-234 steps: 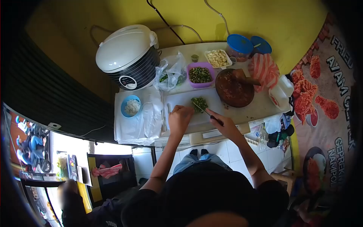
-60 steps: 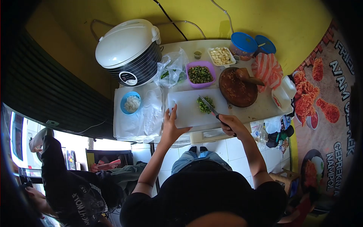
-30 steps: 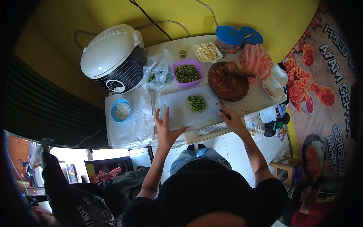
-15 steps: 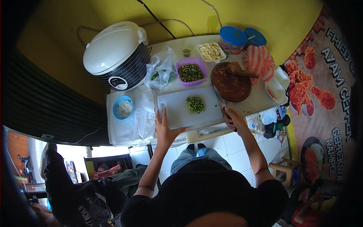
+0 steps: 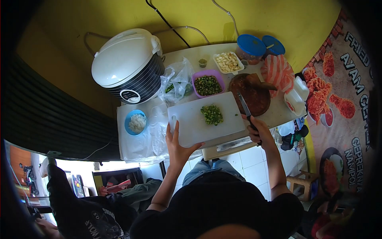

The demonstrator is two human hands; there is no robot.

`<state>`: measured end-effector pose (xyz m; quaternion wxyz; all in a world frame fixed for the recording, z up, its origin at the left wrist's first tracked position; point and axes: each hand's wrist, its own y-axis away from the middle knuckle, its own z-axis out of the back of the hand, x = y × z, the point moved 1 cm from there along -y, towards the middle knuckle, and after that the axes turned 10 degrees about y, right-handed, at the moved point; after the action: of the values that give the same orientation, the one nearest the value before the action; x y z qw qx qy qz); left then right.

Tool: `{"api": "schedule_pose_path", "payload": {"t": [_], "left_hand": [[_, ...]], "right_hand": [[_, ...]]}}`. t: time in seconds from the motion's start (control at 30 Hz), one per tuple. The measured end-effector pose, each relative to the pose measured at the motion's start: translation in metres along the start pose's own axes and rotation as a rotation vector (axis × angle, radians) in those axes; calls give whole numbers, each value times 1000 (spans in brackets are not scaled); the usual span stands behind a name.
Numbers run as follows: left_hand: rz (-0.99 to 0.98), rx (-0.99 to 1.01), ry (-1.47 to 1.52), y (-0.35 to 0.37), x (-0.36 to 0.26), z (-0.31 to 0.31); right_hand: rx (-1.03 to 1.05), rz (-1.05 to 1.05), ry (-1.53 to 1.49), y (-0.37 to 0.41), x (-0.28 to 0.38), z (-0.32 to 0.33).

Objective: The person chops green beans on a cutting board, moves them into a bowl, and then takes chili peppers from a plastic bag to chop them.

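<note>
A white cutting board (image 5: 187, 123) lies at a slant on the front of the table, with a small heap of chopped green vegetable pieces (image 5: 211, 115) on it. At its near left corner, my left hand (image 5: 178, 147) grips the board, fingers along the left edge and thumb along the near edge. My right hand (image 5: 258, 129) is closed around the black handle of a knife (image 5: 244, 103) by the board's right corner. The blade points away, toward the round brown stone mortar (image 5: 258, 105). Behind the board, a purple container (image 5: 223, 75) holds chopped green pieces.
A rice cooker (image 5: 127, 63), a blue bowl of rice (image 5: 137, 122) and a plastic bag (image 5: 175, 81) stand left. A white tray of pale pieces (image 5: 228, 62), blue-lidded tubs (image 5: 251, 44) and a foam box (image 5: 296, 95) are behind and right. Another person (image 5: 87, 211) sits lower left.
The view has shifted a little. The board's right side has turned slightly away from me, with both hands following it. The knife stays in my right hand.
</note>
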<state>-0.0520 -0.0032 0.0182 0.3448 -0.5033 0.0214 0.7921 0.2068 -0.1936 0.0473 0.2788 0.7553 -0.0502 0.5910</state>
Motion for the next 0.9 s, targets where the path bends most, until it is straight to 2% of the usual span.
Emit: {"api": "schedule_pose_path", "payload": {"t": [0.27, 0.47, 0.57, 0.7, 0.9], "left_hand": [[-104, -31, -32, -42, -2, -9], [-96, -74, -39, -75, -5, -19], [-20, -55, -50, -80, -8, -23], [-53, -70, -128, -76, -1, -29], [-124, -164, -175, -74, -5, -32]], "right_hand": [[-8, 43, 4, -32, 19, 10], [28, 23, 67, -66, 33, 24], [71, 7, 87, -77, 42, 30], [161, -36, 73, -90, 42, 43], [245, -34, 206, -102, 44, 53]]}}
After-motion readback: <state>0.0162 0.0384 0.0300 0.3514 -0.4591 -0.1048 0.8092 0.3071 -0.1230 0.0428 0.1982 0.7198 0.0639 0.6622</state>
